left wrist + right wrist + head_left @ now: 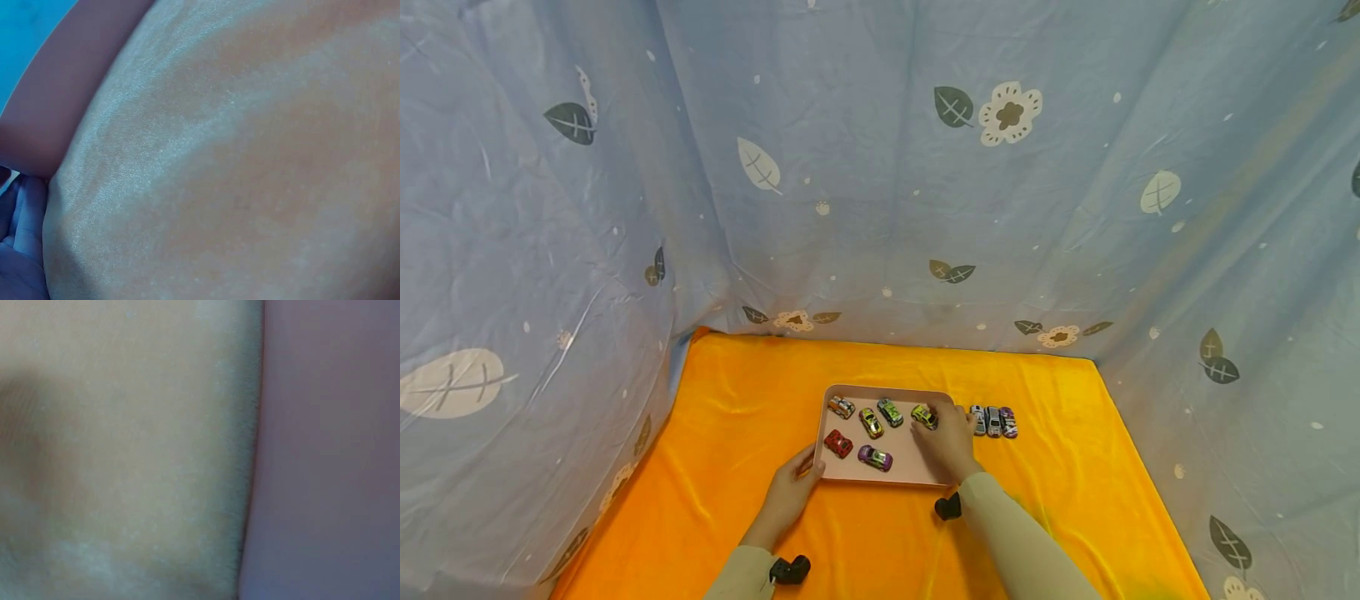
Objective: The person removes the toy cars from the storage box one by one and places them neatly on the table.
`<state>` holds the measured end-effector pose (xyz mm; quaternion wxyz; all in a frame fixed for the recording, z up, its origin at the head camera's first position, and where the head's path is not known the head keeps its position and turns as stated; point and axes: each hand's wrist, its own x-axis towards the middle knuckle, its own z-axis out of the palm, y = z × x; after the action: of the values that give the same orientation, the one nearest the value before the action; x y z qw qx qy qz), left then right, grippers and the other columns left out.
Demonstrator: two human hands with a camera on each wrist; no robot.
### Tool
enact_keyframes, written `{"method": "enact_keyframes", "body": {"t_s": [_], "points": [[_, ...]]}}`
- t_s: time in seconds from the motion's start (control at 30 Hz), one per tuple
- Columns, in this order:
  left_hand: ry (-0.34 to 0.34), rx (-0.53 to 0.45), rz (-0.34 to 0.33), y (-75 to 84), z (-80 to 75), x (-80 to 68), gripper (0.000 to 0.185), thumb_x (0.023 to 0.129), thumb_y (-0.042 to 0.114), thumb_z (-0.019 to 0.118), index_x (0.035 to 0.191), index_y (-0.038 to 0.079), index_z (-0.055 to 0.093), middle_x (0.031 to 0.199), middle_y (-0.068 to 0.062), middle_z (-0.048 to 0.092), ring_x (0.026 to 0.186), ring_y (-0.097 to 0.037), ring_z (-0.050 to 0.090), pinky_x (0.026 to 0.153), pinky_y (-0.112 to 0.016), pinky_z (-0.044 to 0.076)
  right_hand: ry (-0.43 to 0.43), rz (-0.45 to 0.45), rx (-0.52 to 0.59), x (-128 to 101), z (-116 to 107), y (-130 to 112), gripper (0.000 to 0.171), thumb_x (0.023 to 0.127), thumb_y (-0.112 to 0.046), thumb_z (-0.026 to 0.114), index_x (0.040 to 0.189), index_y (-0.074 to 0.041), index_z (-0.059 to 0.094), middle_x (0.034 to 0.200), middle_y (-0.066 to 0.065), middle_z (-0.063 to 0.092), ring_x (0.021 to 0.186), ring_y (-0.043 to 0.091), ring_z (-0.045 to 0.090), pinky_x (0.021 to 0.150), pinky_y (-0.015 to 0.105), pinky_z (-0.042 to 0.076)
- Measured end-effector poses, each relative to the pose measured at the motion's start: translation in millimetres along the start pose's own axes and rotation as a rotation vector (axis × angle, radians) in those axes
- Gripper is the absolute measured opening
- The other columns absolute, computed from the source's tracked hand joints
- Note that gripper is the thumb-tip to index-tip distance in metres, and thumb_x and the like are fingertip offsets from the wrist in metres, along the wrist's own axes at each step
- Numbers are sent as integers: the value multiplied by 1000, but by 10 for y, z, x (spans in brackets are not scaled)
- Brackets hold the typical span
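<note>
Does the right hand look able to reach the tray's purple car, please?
Probably yes: the right hand is at a yellow car, but bare tray separates it from the purple car.

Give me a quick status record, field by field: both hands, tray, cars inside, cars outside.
Left hand: holds the pink tray by its left side
Right hand: over the tray's right side, fingers at a yellow car; grip unclear
Tray: on orange cloth
Cars inside: six, spread out
Cars outside: three, side by side, right of tray
</note>
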<state>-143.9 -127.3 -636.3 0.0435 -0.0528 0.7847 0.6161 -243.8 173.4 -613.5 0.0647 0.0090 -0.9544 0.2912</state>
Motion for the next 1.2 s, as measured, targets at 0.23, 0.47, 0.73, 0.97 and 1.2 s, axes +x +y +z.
{"method": "enact_keyframes", "body": {"t_s": [0.23, 0.47, 0.73, 0.97, 1.2], "points": [[-12, 6, 7, 20, 19, -7, 51, 98, 30, 59, 144, 13, 48, 137, -12, 55, 126, -31, 49, 101, -47, 44, -26, -28, -78, -17, -31, 22, 34, 84, -27, 75, 114, -13, 69, 108, 3, 65, 99, 27, 51, 93, 53, 21], [1, 2, -25, 7, 29, -7, 50, 97, 30, 61, 144, 18, 49, 137, -7, 55, 127, -28, 49, 100, -45, 45, -46, -24, -114, -58, -78, -22, 31, 83, -22, 76, 111, -11, 69, 108, 6, 65, 99, 29, 51, 96, 55, 23], [6, 22, -30, 6, 9, -21, 50, 97, 33, 60, 144, 20, 49, 138, -6, 55, 132, -29, 44, 103, -48, 41, -39, -42, -5, -98, -139, -29, 29, 85, -24, 76, 112, -15, 68, 105, 1, 67, 99, 29, 56, 96, 54, 24], [11, 26, -39, 13, -1, -15, 51, 96, 35, 61, 144, 20, 49, 138, -7, 54, 132, -30, 43, 103, -50, 41, 3, -31, 191, -93, -303, -49, 36, 88, -17, 73, 123, -16, 66, 111, 5, 65, 103, 27, 59, 95, 48, 42], [16, 34, -37, 8, 4, 6, 51, 96, 35, 61, 143, 18, 51, 137, -9, 55, 133, -33, 41, 104, -52, 38, 40, 9, 251, -138, -479, -14, 37, 89, -13, 70, 125, -5, 62, 114, 12, 61, 102, 28, 57, 87, 46, 50]]}}
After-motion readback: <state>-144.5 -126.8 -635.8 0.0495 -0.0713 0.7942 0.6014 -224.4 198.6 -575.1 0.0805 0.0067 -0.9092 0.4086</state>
